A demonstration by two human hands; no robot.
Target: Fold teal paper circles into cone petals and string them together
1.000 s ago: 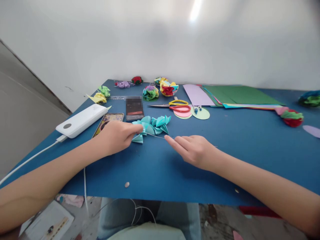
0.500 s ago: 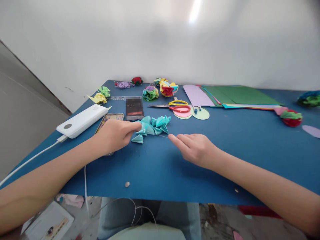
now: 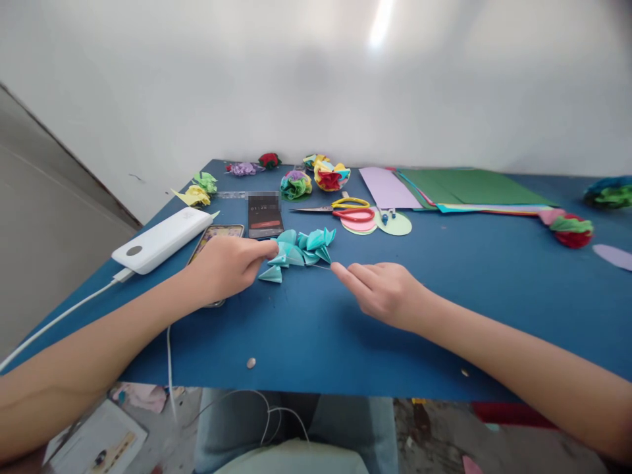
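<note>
A loose cluster of folded turquoise paper pieces (image 3: pixel 316 242) lies on the blue table. At its left end, my left hand (image 3: pixel 230 266) pinches one of the pieces between thumb and forefinger; the fingertips partly hide it. My right hand (image 3: pixel 382 293) is closed in a pinch to the right of the cluster. Its fingertips hold the end of a thin thread or wire (image 3: pixel 320 267), which runs left to the paper. Whether this strand is stiff or soft I cannot tell. One folded piece (image 3: pixel 271 274) sits slightly apart at the front left.
Behind my left hand lie a phone (image 3: pixel 265 217) and a white power bank (image 3: pixel 162 240) with its cable. Scissors (image 3: pixel 340 210) rest near pink and green paper ovals (image 3: pixel 395 224). Paper flowers (image 3: pixel 332 176) and coloured sheets (image 3: pixel 484 186) line the wall. A small round disc (image 3: pixel 251 363) is near the front edge.
The view has shifted very slightly. Both hands keep their pinch in the same places, and the turquoise pieces have not visibly moved.
</note>
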